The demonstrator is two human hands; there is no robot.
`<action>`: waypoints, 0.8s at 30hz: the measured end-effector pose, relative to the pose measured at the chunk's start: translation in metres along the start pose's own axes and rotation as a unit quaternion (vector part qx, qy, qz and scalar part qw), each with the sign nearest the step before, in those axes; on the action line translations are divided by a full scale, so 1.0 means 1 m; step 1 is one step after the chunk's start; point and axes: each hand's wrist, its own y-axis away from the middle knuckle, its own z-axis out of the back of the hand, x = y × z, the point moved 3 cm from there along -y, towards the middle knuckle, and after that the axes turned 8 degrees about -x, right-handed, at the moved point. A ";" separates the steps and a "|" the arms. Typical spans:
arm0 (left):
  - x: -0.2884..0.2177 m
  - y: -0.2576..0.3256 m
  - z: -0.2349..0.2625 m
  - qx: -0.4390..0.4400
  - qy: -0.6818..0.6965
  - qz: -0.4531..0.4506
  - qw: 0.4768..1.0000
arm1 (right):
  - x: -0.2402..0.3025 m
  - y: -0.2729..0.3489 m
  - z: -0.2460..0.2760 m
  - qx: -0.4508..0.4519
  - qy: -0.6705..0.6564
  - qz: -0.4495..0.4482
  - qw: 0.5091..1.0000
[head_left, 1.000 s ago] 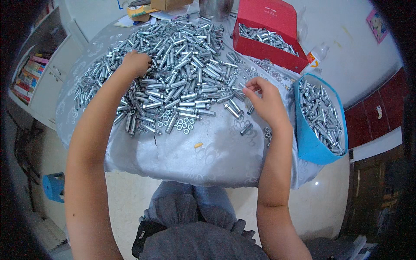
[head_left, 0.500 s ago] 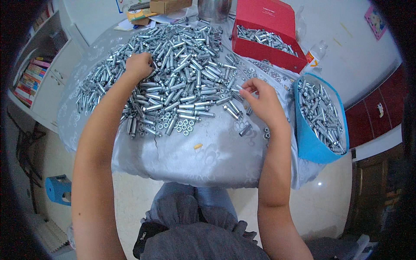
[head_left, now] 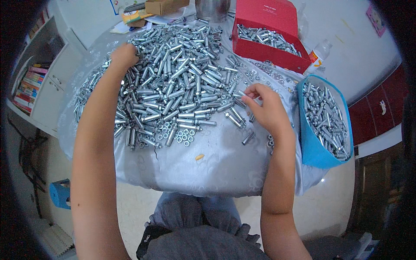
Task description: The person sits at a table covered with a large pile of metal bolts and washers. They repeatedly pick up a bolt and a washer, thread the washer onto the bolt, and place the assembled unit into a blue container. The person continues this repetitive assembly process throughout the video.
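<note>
A big heap of silvery metal expansion bolts (head_left: 173,82) with sleeves and nuts covers the far and left part of the table. At the heap's far left edge, my left hand (head_left: 124,56) is closed with its fingers curled down; what they grip is hidden behind the hand. My right hand (head_left: 265,106) is at the heap's right edge, thumb and fingers pinched on an expansion bolt (head_left: 242,93) that points left. Loose hex nuts (head_left: 185,138) lie along the heap's near edge. A single metal sleeve (head_left: 248,138) lies on the cloth below my right hand.
To the right, a blue fabric bin (head_left: 320,161) holds many bolts. Behind it are an open red box (head_left: 273,55) with more bolts and a plastic bottle (head_left: 318,56). A metal pot (head_left: 212,9) and cardboard box (head_left: 164,6) stand at the back. Silvery cloth (head_left: 208,173) covers the table.
My left hand has moved left and farther away along the heap. The right hand keeps its pinch at nearly the same spot. The whole view has shifted slightly.
</note>
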 end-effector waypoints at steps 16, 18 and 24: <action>0.006 -0.052 -0.048 0.053 -0.049 0.055 0.996 | -0.002 0.000 0.003 -0.016 -0.054 0.020 0.998; 0.006 -0.053 -0.042 0.065 -0.060 0.034 0.996 | -0.003 0.000 0.003 -0.019 -0.046 0.026 0.998; 0.010 -0.048 -0.043 0.027 -0.148 -0.019 0.988 | 0.002 0.002 0.001 -0.031 -0.050 0.032 0.998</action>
